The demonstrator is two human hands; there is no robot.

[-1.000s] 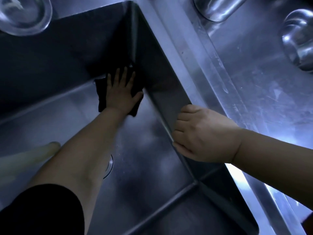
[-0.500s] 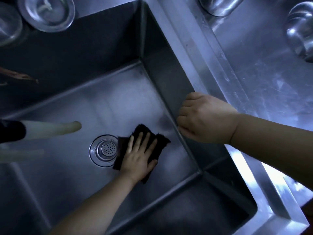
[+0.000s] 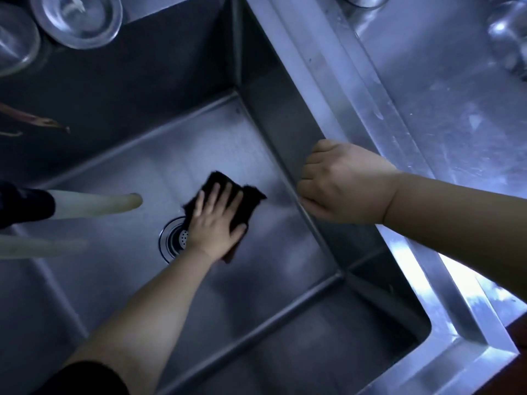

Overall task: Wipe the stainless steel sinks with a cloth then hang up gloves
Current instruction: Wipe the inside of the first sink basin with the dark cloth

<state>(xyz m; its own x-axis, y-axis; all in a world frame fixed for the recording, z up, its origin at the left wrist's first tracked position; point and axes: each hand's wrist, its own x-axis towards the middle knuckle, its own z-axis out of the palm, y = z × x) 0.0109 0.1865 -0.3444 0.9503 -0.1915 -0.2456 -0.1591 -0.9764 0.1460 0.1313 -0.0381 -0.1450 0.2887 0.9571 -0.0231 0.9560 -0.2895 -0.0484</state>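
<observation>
A deep stainless steel sink (image 3: 273, 132) fills the view. My left hand (image 3: 216, 223) lies flat, fingers spread, pressing a black cloth (image 3: 251, 201) onto the sink floor just right of the round drain strainer (image 3: 175, 238). Part of the strainer is covered by the hand. My right hand (image 3: 342, 181) is curled over the sink's right rim and grips its edge. No gloves are in view.
A pale hose-like spout (image 3: 99, 205) reaches in from the left above the floor. Two glass lids or bowls (image 3: 77, 18) sit at the top left. A steel counter (image 3: 456, 109) with metal vessels (image 3: 510, 35) lies to the right.
My left hand dragged the cloth from the far corner down to the floor by the drain, then slid it slightly up and right. My right hand stayed on the rim.
</observation>
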